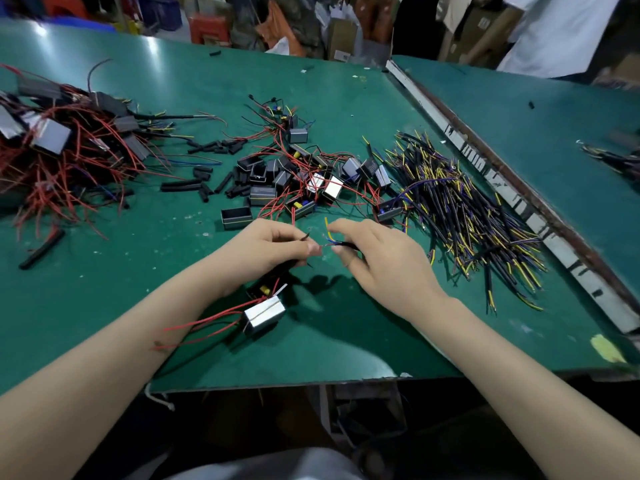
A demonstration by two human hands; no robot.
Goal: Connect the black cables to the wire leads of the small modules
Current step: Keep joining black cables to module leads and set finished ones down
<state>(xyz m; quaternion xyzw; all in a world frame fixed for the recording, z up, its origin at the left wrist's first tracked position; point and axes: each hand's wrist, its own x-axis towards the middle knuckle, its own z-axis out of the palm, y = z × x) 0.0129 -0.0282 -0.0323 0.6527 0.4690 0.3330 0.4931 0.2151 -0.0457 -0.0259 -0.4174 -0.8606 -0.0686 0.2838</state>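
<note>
Head view: red wire lead [320,244] pinched in left hand [277,247], black cable [348,244] with yellow and blue cores pinched in right hand [377,268], tips nearly meeting above green table [104,306]. Small module [264,315] lying under left wrist. Beyond, heap of modules [311,181]; to the right, pile of black cables [460,209].

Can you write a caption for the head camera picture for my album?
Two hands, left hand and right hand, join a black cable to a module's lead.
</note>
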